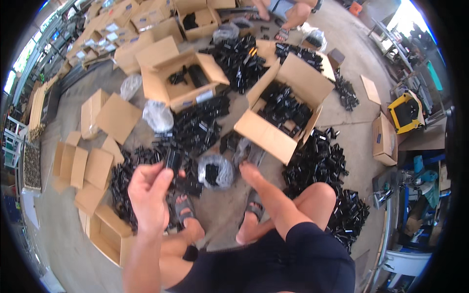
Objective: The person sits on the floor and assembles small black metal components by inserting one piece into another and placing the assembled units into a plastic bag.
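My left hand point(150, 191) is raised at the left, its thumb and fingers closed on a short black plastic part point(172, 159). My right arm reaches forward from the lower right. At its end, my right hand point(248, 170) touches a crumpled clear plastic bag point(250, 150); its fingers are too small and blurred to make out. Between the hands, a second clear plastic bag point(224, 177) stands on the floor with black parts inside. A heap of similar black parts point(198, 128) lies just beyond my left hand.
An opened carton point(261, 134) full of black parts stands ahead of my right hand, another carton point(163, 90) ahead to the left. A large heap point(317, 168) spreads at my right. Flattened cardboard point(97, 168) lies left. Another person's leg point(297, 15) shows at the far side.
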